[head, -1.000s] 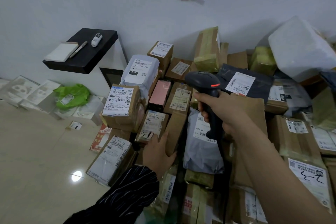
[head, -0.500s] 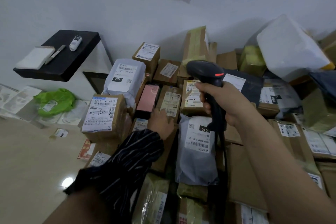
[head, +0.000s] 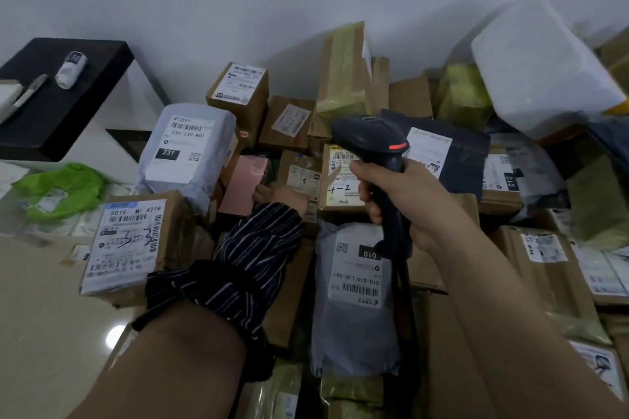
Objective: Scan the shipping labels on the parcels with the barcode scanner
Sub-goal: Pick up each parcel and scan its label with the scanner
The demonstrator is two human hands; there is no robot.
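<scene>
Item 1. Grey mailer (head: 354, 309), label "010", lying flat at the near edge of the parcel heap, directly below the scanner handle.
Item 2. Carton marked "3-3" (head: 132, 241), near left, label facing up.
Item 3. Right hand (head: 412, 204), fingers wrapped tight round the handle of the black barcode scanner (head: 369, 138). The scanner's head is held above the middle of the heap, its nose pointing away toward the cartons by the wall.
Item 4. Left hand (head: 289, 196), striped sleeve (head: 252, 258) pushed up, resting on a brown carton beside the pink parcel (head: 241, 185); whether it grips cannot be told.
Item 5. Carton marked "4-2" (head: 338, 182), just behind the right hand's fingers.
Item 6. Grey mailer "231" (head: 187, 150), mid left.
Item 7. White foam box (head: 541, 68), far right, tilted against the wall.
Item 8. Black worktop (head: 51, 126), far left, carrying a pen (head: 29, 95).
</scene>
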